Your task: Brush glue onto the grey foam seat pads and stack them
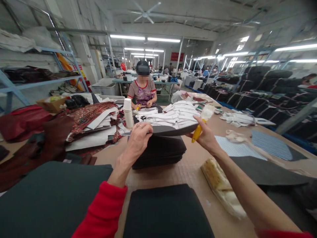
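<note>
My left hand (140,137) pinches the left end of a thin dark sheet (170,130), held up above a stack of black pieces (159,152). At the sheet's right end, my right hand (204,135) grips it and also holds a brush with a yellow handle (197,133) and pale bristles pointing up. Nearer to me lies a dark flat piece (165,211) on the brown table (190,175). A larger dark green piece (54,198) lies to the left. Below my right forearm is a pale, yellow-stained bundle (220,188).
White strips (175,114) are heaped beyond the stack, beside stacked paper cups (128,112). Patterned pieces (91,120) pile up at left. Striped blue fabric (271,143) lies at right. Across the table sits a person (142,87).
</note>
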A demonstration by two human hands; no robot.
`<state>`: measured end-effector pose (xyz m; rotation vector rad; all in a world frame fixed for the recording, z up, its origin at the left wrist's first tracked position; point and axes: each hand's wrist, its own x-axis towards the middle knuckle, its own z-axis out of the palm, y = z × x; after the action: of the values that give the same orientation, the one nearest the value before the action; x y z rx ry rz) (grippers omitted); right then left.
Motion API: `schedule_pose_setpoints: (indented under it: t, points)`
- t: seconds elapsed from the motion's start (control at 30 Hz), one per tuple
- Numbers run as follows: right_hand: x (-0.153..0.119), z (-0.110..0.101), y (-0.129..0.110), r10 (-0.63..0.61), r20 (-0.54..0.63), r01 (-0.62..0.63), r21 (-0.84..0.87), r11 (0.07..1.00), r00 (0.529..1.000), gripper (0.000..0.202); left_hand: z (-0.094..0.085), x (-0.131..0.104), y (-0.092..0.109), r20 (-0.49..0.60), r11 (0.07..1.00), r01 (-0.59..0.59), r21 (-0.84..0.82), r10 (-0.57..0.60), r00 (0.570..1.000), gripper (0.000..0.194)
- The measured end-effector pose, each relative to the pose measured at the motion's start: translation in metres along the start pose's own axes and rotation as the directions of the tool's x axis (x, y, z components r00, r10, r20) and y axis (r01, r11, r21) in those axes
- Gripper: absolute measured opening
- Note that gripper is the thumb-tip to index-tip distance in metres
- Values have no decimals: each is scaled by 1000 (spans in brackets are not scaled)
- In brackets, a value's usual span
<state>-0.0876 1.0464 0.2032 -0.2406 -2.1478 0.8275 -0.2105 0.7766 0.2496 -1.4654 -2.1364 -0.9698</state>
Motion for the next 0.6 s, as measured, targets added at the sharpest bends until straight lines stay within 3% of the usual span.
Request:
schedule_pose_setpoints:
  t: [0.13, 0.23, 0.33, 0.4, 0.43, 0.5, 0.6]
  points:
    - [-5, -12, -15, -48, 84, 37, 125, 991, 995, 50, -36, 4, 46, -138, 990, -112, 84, 122, 983, 12]
    - [-36, -29, -30, 7, 28, -11, 167, 986, 1000, 34, -48, -12, 70, -242, 996, -44, 79, 62, 968, 11]
    - [-73, -51, -42, 69, -113, -62, 65, 996, 991, 25, -44, -45, 80, -446, 986, 164, -29, -159, 881, 63]
    - [-96, -66, -42, 95, -145, -89, 52, 995, 985, 25, -31, -76, 80, -478, 930, 316, -185, -366, 799, 92]
    - [-107, -72, -39, 127, -124, -119, 66, 991, 984, 27, -22, -92, 78, -422, 876, 387, -289, -479, 770, 100]
    - [-130, -80, -29, 226, -29, -222, 101, 970, 974, 33, -5, -124, 75, -156, 676, 513, -529, -671, 725, 107]
    - [-161, -79, -11, 322, 106, -335, 134, 933, 941, 36, 15, -167, 75, 300, 288, 648, -705, -707, 641, 106]
